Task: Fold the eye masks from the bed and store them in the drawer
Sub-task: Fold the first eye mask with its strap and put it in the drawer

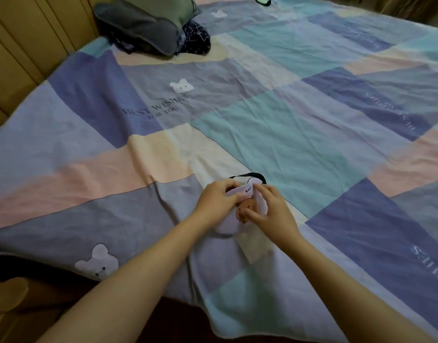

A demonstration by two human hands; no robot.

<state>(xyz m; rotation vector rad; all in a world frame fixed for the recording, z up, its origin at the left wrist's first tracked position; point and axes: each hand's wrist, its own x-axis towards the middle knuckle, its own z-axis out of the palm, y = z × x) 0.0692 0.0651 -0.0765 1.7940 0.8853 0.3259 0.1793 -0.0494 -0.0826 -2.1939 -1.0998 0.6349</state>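
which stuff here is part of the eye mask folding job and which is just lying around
Job: lilac eye mask, held by left hand and right hand; grey eye mask; dark patterned mask.
Lying about: patchwork bedspread; green cushion.

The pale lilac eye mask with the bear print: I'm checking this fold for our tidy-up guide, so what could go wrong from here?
1. The pale lilac eye mask with the bear print is pinched between the left hand and right hand; if either lets go, the fold may spring open.
2. Its black elastic strap loops out loose beyond the fingers and could snag or stay untucked.
3. The grey padded eye mask lies far off by the headboard, easy to forget.
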